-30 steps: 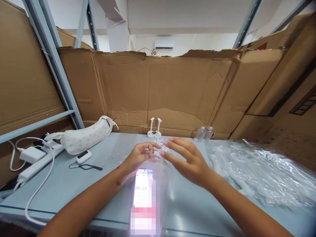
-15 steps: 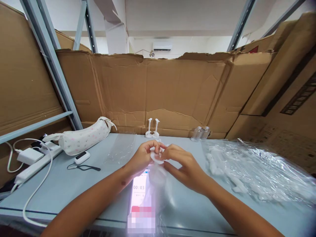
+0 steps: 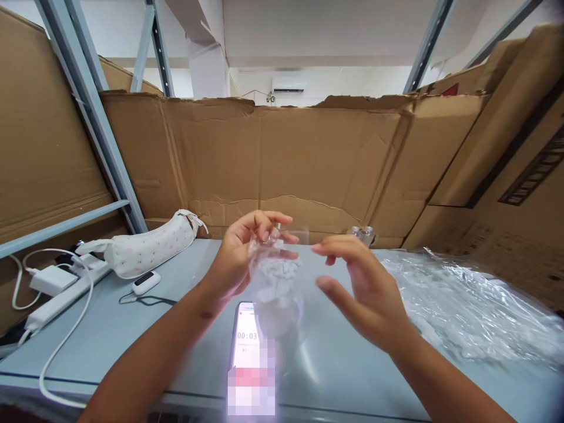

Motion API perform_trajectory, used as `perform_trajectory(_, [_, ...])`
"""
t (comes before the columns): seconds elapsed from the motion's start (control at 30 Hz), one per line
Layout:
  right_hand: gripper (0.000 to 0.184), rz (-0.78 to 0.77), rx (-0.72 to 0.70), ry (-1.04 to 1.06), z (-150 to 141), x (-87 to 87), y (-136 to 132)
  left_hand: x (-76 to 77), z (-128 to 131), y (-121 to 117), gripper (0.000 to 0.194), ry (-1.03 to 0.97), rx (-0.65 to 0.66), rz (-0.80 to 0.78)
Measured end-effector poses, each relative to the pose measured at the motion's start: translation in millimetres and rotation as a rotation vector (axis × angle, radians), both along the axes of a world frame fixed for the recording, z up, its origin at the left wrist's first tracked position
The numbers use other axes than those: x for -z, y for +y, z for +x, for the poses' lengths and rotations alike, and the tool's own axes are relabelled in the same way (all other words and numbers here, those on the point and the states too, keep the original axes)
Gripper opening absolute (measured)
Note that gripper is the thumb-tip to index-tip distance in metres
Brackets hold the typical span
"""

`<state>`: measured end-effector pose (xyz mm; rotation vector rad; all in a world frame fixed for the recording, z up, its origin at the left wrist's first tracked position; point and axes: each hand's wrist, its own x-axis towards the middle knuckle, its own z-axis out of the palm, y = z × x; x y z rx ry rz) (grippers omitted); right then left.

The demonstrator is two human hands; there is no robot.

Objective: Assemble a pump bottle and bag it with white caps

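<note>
A: What is nearest on the table (image 3: 185, 364)?
B: The phone (image 3: 245, 352), with its screen lit.

A: And the hands?
B: The left hand (image 3: 240, 252) grasps the clear bag (image 3: 278, 302) by its upper part; the white pieces (image 3: 281, 271) are inside it. The bag is between the hands, above the table. The right hand (image 3: 368, 288) is released, its fingers half bent, apart from the bag.

A: What is at the sides?
B: On the right, the plastic sheeting (image 3: 476, 311); on the left, the pale pouch (image 3: 150, 252).

A: And farther?
B: The clear bottles (image 3: 363, 235), near the cardboard wall (image 3: 308, 158).
</note>
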<state>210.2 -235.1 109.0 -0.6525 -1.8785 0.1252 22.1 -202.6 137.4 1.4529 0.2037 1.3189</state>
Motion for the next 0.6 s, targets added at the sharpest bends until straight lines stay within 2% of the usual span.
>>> perform_trajectory(0.03, [0.034,-0.070,-0.075,0.063,2.5,2.3,3.2,-3.6,0.5,-0.7,0.024,-0.027,-0.008,0.021])
perform_trajectory(0.1, [0.062,-0.233,-0.247,0.099,7.2,8.4,11.0,-10.5,3.4,-3.0,0.023,-0.074,-0.029,0.049])
perform_trajectory(0.17, [0.090,-0.386,-0.393,-0.003,8.9,17.5,18.6,-16.7,9.1,-6.7,0.022,-0.095,-0.047,0.067])
perform_trajectory(0.27, [0.107,-0.545,-0.476,-0.185,4.1,36.3,25.6,-23.1,20.8,-12.1,0.020,-0.078,-0.066,0.113])
perform_trajectory(0.37, [0.114,-0.703,-0.530,-0.202,-4.6,54.0,28.2,-26.1,28.6,-12.1,0.019,-0.041,-0.136,0.203])
perform_trajectory(0.43, [0.112,-0.769,-0.578,-0.149,-6.9,60.1,30.0,-26.9,28.0,-7.3,0.018,-0.020,-0.215,0.279])
perform_trajectory(0.6, [0.091,-0.842,-0.761,-0.095,13.1,57.1,40.7,-22.0,7.0,21.5,0.019,-0.010,-0.530,0.400])
